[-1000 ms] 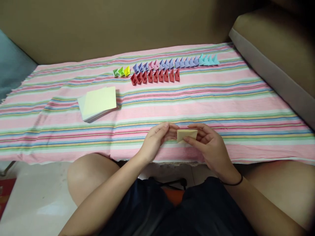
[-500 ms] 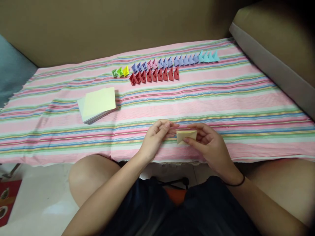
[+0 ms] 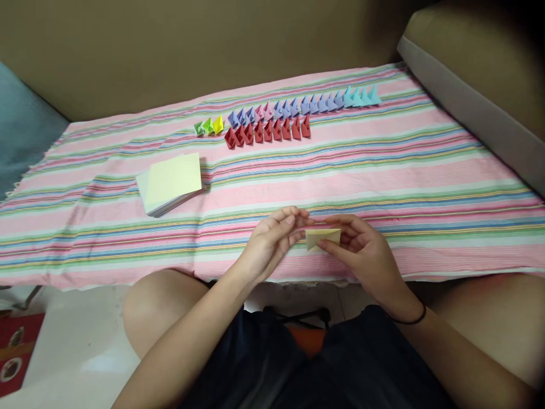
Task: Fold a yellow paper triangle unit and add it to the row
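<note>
A small folded piece of pale yellow paper [image 3: 326, 235] is pinched between the thumb and fingers of my right hand [image 3: 361, 247], above the near part of the cloth. Its long edge lies uppermost, and slanting fold lines cross its face. My left hand [image 3: 272, 238] is just left of the paper, fingers bent loosely and thumb apart from them, with nothing in it. Its fingertips come close to the paper's left edge. To the left lies a stack of square paper sheets [image 3: 174, 179], pale yellow on top.
Farther back stand rows of small folded paper boats: red ones [image 3: 268, 132], purple ones [image 3: 322, 103], light blue ones [image 3: 361, 97], and a few green and yellow ones [image 3: 208, 126]. A striped cloth [image 3: 383, 187] covers the seat. A cushioned armrest [image 3: 477, 96] borders the right side.
My left hand has opened a little, its thumb and fingers spreading beside the paper. My right hand keeps its pinch on the folded paper. The view has shifted slightly.
</note>
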A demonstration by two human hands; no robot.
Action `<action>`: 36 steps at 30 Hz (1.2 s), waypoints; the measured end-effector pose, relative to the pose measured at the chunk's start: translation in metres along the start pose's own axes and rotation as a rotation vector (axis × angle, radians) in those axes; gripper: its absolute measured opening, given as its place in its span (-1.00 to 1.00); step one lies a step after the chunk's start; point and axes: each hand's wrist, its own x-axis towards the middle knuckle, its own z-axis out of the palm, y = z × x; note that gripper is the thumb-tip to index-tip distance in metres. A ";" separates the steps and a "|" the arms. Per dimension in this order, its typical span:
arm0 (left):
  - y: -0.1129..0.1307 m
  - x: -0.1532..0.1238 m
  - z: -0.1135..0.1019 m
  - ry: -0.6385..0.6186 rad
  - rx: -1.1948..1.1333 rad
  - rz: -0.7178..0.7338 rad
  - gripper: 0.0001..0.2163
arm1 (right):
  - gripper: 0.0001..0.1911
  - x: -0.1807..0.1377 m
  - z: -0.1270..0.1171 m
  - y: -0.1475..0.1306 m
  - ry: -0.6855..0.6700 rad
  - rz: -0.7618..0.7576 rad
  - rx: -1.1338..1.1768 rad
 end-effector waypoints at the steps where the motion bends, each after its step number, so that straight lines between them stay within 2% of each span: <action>1: 0.000 0.000 -0.001 -0.010 0.031 0.006 -0.86 | -0.65 0.000 0.000 0.000 -0.004 -0.004 -0.003; 8: -0.002 0.001 -0.007 -0.003 0.418 0.178 -0.83 | -0.65 0.000 -0.002 0.000 0.009 -0.051 -0.070; 11: -0.001 0.001 -0.006 -0.030 0.641 0.242 -0.76 | -0.66 -0.001 -0.004 -0.001 0.018 -0.119 -0.145; 12: -0.001 0.000 -0.006 -0.024 0.729 0.268 -0.81 | -0.68 -0.001 -0.004 -0.001 0.028 -0.154 -0.194; 14: 0.000 0.000 -0.006 -0.008 0.884 0.334 -0.95 | -0.72 -0.002 -0.005 -0.002 0.055 -0.259 -0.334; 16: 0.001 0.001 -0.009 -0.004 0.999 0.409 -0.93 | -0.77 -0.002 -0.008 -0.002 0.055 -0.415 -0.525; 18: 0.000 0.003 -0.012 -0.016 1.065 0.456 -0.91 | -0.79 -0.002 -0.011 0.000 -0.002 -0.615 -0.717; 21: -0.002 0.009 -0.017 -0.027 1.044 0.435 -0.86 | -0.76 0.000 -0.016 0.004 -0.145 -0.859 -0.920; 23: -0.005 0.014 -0.020 -0.016 0.934 0.350 -0.84 | -0.74 0.001 -0.016 0.008 -0.186 -0.930 -1.023; 26: -0.009 0.019 -0.023 -0.010 0.716 0.175 -0.84 | -0.73 0.004 -0.014 0.013 -0.180 -0.963 -1.159; 28: -0.013 0.021 -0.024 -0.014 0.646 0.128 -0.80 | -0.74 0.005 -0.011 0.015 -0.190 -0.959 -1.200; 30: -0.018 0.022 -0.025 -0.011 0.724 0.182 -0.79 | -0.74 0.006 -0.011 0.015 -0.228 -0.935 -1.190; 36: -0.019 0.020 -0.028 -0.103 1.279 0.528 -0.79 | -0.69 0.010 -0.025 0.011 -0.368 -0.798 -1.073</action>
